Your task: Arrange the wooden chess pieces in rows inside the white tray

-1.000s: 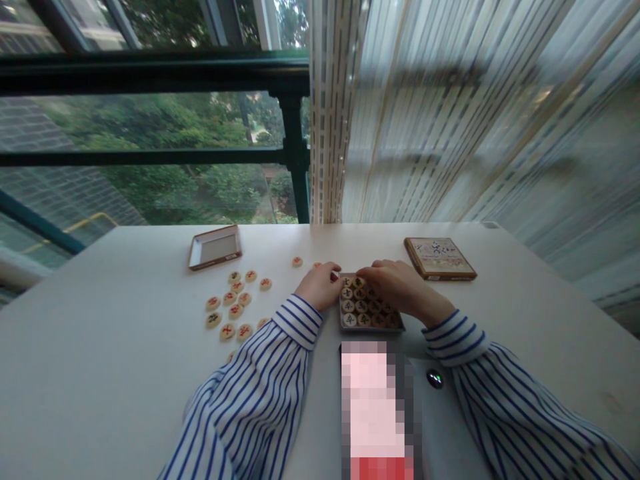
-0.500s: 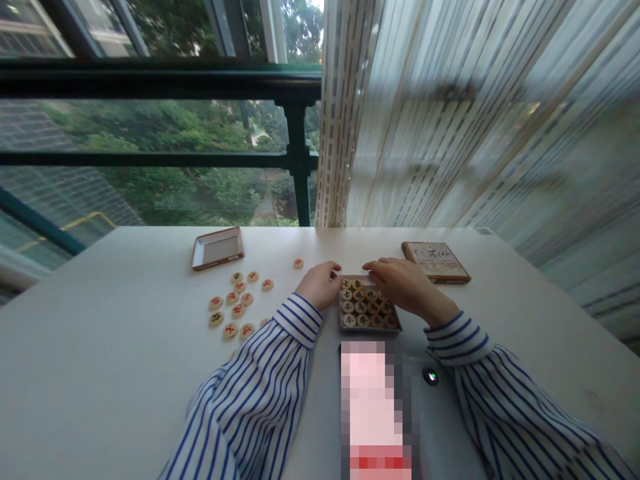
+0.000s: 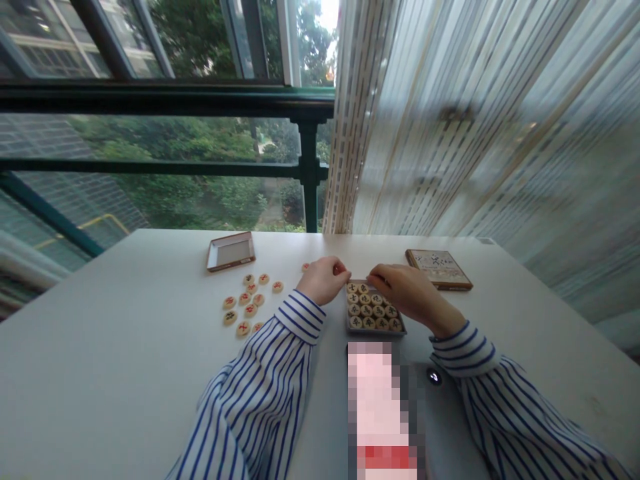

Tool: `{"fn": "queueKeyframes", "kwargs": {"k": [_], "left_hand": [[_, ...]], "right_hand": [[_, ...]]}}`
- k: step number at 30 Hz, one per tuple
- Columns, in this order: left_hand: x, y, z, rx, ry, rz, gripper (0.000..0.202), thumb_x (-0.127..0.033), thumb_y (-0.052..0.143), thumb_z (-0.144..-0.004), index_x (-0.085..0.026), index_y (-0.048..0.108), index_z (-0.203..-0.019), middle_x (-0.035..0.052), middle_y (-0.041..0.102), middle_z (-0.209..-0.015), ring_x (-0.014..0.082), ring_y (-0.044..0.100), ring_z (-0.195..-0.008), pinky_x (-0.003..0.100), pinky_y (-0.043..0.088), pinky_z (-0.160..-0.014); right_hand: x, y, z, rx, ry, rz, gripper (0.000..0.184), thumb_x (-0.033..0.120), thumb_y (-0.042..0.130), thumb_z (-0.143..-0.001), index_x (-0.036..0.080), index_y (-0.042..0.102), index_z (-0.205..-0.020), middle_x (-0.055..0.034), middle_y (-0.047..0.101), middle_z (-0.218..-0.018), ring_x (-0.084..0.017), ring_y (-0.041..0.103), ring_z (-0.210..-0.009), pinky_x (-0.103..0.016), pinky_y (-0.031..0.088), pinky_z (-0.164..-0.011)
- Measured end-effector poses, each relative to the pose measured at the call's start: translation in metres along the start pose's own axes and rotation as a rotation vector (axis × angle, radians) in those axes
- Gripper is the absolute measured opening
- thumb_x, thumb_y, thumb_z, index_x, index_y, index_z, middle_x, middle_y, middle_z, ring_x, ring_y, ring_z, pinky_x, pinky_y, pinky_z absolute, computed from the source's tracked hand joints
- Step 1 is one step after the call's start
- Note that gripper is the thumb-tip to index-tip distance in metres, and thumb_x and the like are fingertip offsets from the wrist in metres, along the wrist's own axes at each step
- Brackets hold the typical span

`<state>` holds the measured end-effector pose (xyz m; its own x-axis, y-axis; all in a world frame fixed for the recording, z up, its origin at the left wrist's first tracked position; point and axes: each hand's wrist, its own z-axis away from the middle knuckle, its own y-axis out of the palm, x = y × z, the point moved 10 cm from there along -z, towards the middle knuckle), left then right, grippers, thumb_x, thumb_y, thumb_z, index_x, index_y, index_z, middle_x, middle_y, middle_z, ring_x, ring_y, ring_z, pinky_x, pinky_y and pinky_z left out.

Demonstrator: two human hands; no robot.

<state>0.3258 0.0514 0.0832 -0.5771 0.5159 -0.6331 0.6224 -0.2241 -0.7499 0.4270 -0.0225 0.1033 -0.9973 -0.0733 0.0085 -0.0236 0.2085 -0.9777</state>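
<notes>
A shallow box tray [image 3: 377, 333] holds rows of round Chinese chess pieces [image 3: 367, 323] with black characters. My left hand [image 3: 323, 280] is at the tray's far left corner, thumb and fingertips pressed together. My right hand [image 3: 413, 297] hangs over the tray's far right part and hides some pieces; its fingertips are pinched near the far rim. What either pinch holds, if anything, is too small to make out. Loose chess pieces [image 3: 251, 309], mostly with red characters, lie left of my left forearm, which covers some of them. Another piece [image 3: 305, 267] is partly behind my left hand.
An upturned box lid [image 3: 231, 253] sits at the table's far left. A flat printed box [image 3: 440, 268] lies at the back right. Close to me is a blurred-out phone-like object [image 3: 380, 400], with a small dark round object [image 3: 434, 377] beside it. Window railing and a curtain stand behind the white table [image 3: 125, 347].
Fingers of both hands have closed from a looser pose into pinches by the tray's far rim. The whole view has shifted slightly; the pieces in the tray look the same.
</notes>
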Motion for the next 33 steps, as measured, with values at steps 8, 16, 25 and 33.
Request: {"fn": "queueKeyframes", "kwargs": {"k": [8,16,25,33], "left_hand": [[-0.011,-0.021,0.004,-0.056,0.041,0.051,0.020,-0.032,0.050,-0.075,-0.016,0.060,-0.070,0.0026,0.062,-0.065,0.0129,0.054,-0.060,0.024,0.039,-0.056],[-0.018,-0.031,0.015,-0.055,0.083,0.067,0.022,-0.032,0.048,-0.077,-0.016,0.061,-0.072,0.0026,0.063,-0.067,0.0130,0.055,-0.063,0.024,0.040,-0.058],[-0.011,-0.047,0.033,-0.068,0.091,0.020,0.023,-0.032,0.046,-0.079,-0.018,0.064,-0.079,0.0027,0.066,-0.073,0.0138,0.058,-0.067,0.023,0.042,-0.060],[0.027,-0.075,0.042,-0.122,0.038,0.036,0.021,-0.030,0.050,-0.076,-0.018,0.065,-0.083,0.0035,0.068,-0.079,0.0142,0.060,-0.071,0.024,0.045,-0.066]], "right_hand": [[0.002,-0.005,0.003,-0.048,0.001,-0.011,0.030,0.031,0.031,-0.090,0.017,0.058,-0.086,-0.0053,0.065,-0.077,-0.015,0.058,-0.073,-0.025,0.034,-0.063],[0.004,-0.008,0.008,-0.030,0.002,-0.014,0.030,0.030,0.031,-0.089,0.017,0.058,-0.087,-0.0055,0.065,-0.077,-0.016,0.059,-0.072,-0.025,0.034,-0.062],[0.022,-0.008,0.001,-0.051,-0.048,-0.153,0.026,0.028,0.034,-0.088,0.017,0.058,-0.089,-0.0054,0.064,-0.082,-0.016,0.058,-0.077,-0.024,0.037,-0.068],[0.034,-0.008,-0.006,-0.046,-0.110,-0.199,0.023,0.027,0.039,-0.085,0.019,0.059,-0.088,-0.0039,0.064,-0.081,-0.015,0.057,-0.074,-0.025,0.038,-0.068]]}}
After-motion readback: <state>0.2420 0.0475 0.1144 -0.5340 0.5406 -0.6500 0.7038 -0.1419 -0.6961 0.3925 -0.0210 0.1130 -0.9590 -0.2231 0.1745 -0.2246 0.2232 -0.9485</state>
